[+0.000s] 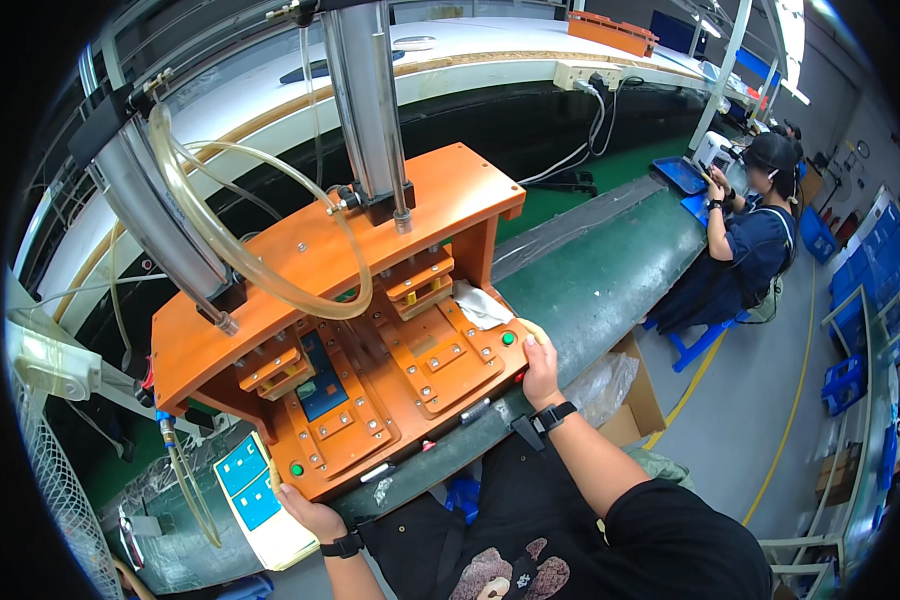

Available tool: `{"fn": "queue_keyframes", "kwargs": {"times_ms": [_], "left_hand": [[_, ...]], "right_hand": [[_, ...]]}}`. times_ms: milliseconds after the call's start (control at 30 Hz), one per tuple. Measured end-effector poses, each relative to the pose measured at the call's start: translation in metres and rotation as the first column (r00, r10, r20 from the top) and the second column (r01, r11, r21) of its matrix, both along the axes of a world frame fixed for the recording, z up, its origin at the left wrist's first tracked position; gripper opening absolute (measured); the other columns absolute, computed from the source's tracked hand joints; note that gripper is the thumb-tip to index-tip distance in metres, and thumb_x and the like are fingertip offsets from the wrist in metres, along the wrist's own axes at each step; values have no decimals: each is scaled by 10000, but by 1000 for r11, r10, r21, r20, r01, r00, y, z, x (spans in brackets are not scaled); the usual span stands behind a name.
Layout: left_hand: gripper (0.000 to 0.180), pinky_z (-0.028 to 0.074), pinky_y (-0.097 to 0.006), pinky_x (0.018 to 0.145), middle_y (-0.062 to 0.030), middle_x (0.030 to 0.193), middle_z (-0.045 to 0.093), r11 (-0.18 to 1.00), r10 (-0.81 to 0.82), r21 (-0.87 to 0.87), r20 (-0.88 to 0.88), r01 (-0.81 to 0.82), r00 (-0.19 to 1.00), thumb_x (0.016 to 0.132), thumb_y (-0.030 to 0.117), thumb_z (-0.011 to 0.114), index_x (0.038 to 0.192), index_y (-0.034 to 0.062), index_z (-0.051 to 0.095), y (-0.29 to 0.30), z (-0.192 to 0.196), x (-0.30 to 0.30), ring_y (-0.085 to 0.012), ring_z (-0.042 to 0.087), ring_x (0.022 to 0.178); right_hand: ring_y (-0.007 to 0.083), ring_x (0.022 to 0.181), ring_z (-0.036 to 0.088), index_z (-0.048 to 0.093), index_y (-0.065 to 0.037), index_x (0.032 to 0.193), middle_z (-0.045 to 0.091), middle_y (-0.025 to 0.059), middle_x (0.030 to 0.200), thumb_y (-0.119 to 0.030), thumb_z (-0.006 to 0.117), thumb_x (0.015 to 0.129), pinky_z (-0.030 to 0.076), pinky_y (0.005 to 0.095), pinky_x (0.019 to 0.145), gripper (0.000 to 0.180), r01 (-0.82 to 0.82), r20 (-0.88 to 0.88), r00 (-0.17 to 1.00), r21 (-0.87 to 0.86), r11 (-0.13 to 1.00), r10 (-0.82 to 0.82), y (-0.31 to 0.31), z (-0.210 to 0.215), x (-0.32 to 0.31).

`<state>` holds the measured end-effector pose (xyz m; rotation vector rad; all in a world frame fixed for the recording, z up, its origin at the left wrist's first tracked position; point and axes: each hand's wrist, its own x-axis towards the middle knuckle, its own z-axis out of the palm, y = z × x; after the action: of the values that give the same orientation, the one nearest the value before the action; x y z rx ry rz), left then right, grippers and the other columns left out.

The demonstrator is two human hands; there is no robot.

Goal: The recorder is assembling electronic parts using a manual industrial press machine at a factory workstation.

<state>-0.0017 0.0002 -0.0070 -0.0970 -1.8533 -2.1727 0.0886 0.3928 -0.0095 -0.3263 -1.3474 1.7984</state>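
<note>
An orange bench press (450,190) with two upright silver air cylinders (367,100) stands in front of me. My right hand (542,372) is closed round the right front corner of its base, beside a green button (508,338). At the left front corner, my left hand (312,515) grips the base's edge near another green button (297,469); its fingers are partly hidden. In the left nest under the press head lies a blue sheet (322,380) with small cutouts. The right nest (435,355) shows bare orange plate. A white cloth (482,306) rests at the base's right rear.
Blue sheets (253,485) on pale paper lie left of the press. A marker (378,472) lies along the green bench's front edge. To the right stands a cardboard box (635,400) with clear plastic. Farther right a co-worker (745,220) sits at the bench. Air hoses (195,235) loop overhead.
</note>
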Motion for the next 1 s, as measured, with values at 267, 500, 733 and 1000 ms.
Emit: {"fn": "queue_keyframes", "kwargs": {"times_ms": [267, 500, 733, 1000], "left_hand": [[468, 435, -341, 987, -168, 1258, 533, 1000, 20, 22, 18, -20, 1000, 1046, 311, 299, 1298, -61, 430, 2, 2, 1, -231, 540, 1136], [476, 438, -347, 983, -167, 1257, 528, 1000, 30, -7, 13, -30, 999, 1045, 329, 299, 1305, -49, 428, 1, 0, 0, -236, 542, 1131], [476, 433, -347, 987, -172, 1254, 535, 999, 37, -2, -2, -37, 999, 1044, 322, 304, 1290, -61, 444, 6, 7, 2, -242, 541, 1132], [499, 434, -358, 996, -155, 1287, 521, 999, 11, -36, -14, -11, 1000, 1047, 343, 304, 1342, -42, 417, 0, 3, 0, -237, 538, 1161]], "right_hand": [[149, 1043, 585, 513, 46, 1260, 615, 108, 1147, -241, 462, 977, 445, 271, 927, 406, 2, 23, 1000, 30, 1000, -2, 0, 3, 1], [137, 1055, 565, 521, 49, 1252, 612, 99, 1159, -194, 458, 990, 435, 272, 930, 362, -6, 8, 1000, 14, 1000, 6, -1, 3, 1], [133, 1063, 551, 517, 45, 1260, 605, 92, 1167, -189, 456, 997, 426, 268, 939, 358, -2, 17, 1000, 27, 1000, 2, 1, 0, 1], [130, 1058, 546, 520, 36, 1261, 604, 84, 1161, -203, 472, 994, 429, 274, 935, 361, -25, 2, 1000, 14, 1000, 25, 2, -5, 0]]}}
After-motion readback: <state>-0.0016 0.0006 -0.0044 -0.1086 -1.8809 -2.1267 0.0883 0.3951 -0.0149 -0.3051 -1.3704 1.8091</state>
